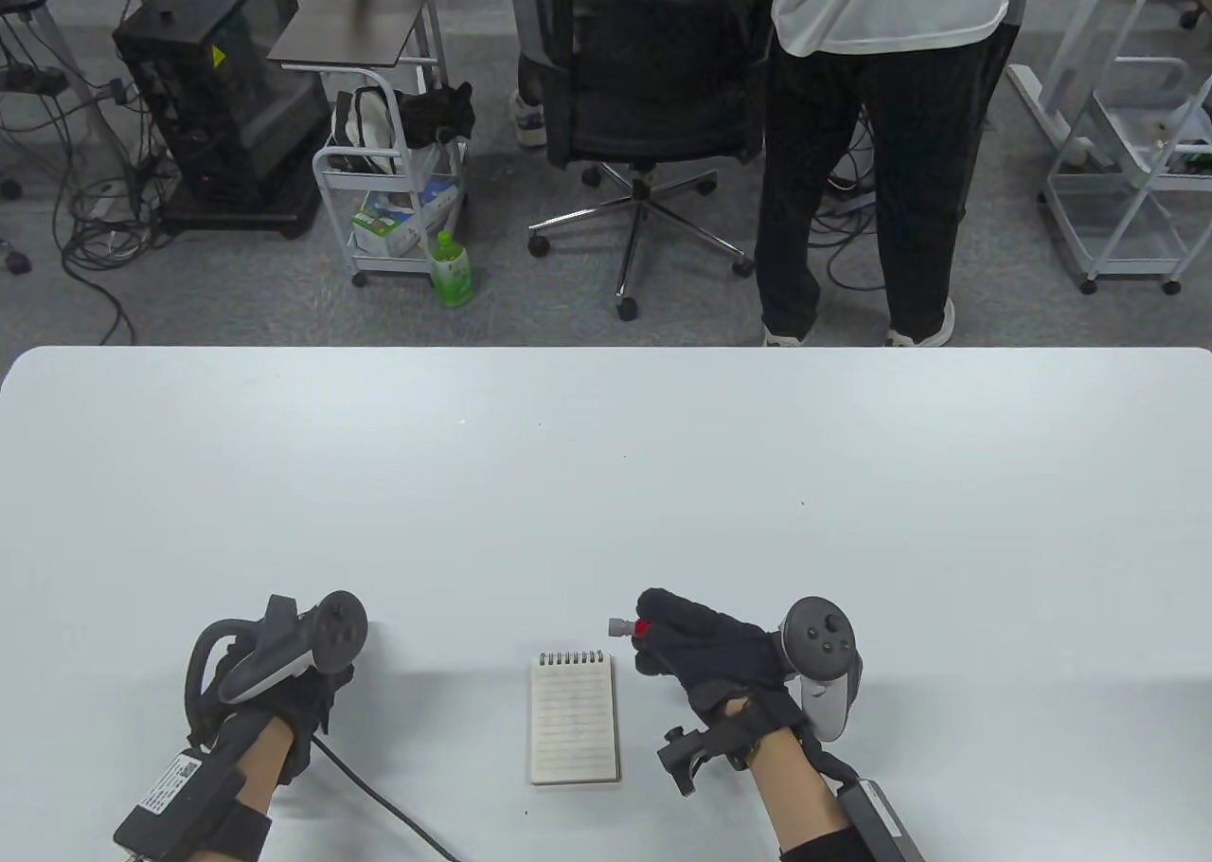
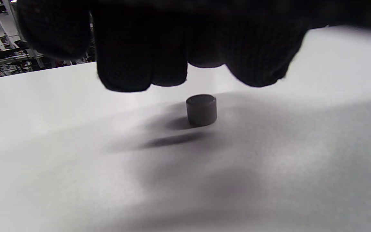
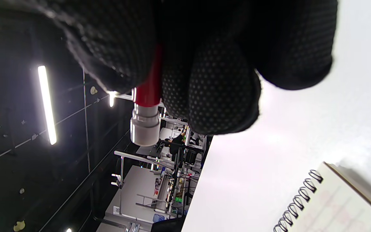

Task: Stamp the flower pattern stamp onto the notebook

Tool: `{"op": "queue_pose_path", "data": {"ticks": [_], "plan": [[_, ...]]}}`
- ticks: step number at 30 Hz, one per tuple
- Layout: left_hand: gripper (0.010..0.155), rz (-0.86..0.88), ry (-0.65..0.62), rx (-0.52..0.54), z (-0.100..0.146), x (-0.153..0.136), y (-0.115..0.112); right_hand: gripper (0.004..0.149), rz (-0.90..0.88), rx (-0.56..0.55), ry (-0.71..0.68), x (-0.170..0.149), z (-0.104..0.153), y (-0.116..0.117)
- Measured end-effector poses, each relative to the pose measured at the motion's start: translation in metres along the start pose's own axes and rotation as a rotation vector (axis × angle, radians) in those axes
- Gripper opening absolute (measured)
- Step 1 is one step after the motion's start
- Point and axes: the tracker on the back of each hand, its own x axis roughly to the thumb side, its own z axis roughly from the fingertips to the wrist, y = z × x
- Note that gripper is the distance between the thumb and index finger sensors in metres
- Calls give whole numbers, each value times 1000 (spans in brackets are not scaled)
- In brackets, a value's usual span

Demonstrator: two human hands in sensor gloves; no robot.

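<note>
A small spiral notebook (image 1: 574, 718) lies open on the white table (image 1: 606, 483) between my hands; its corner shows in the right wrist view (image 3: 330, 206). My right hand (image 1: 705, 654) grips the red stamp with a grey tip (image 1: 627, 627), held above the table just right of the notebook's top edge, tip pointing left. In the right wrist view the stamp (image 3: 147, 109) sticks out from my gloved fingers (image 3: 224, 87). My left hand (image 1: 284, 682) hovers over the table at the left. In the left wrist view a small dark cap (image 2: 201, 109) stands on the table below my fingers (image 2: 140, 64), apart from them.
A cable (image 1: 379, 800) runs from my left hand toward the table's front edge. Beyond the far edge stand an office chair (image 1: 653, 76), a person (image 1: 881, 142) and a cart (image 1: 398, 189).
</note>
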Motion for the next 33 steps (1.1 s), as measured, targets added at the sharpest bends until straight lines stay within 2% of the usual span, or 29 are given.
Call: {"op": "queue_pose_path", "data": {"ticks": [5, 8, 17, 20, 23, 27, 30, 33], "plan": [[58, -164, 22, -37, -6, 11, -7, 49, 25, 14, -6, 1, 0, 3], [56, -159, 22, -35, -9, 13, -12, 48, 32, 18, -7, 0, 0, 4], [47, -129, 18, 99, -10, 15, -17, 48, 50, 13, -8, 0, 0, 3], [46, -84, 30, 97, -10, 12, -13, 48, 29, 7, -2, 0, 1, 3], [47, 73, 35, 121, -6, 9, -1, 48, 13, 6, 3, 0, 1, 4], [48, 311, -31, 246, 6, 14, 28, 48, -9, 10, 11, 0, 1, 6], [48, 503, -105, 356, 16, 28, 50, 48, -24, 18, 16, 0, 1, 8], [48, 686, -193, 397, 22, 46, 61, 49, -36, 17, 9, 2, 2, 11]]}}
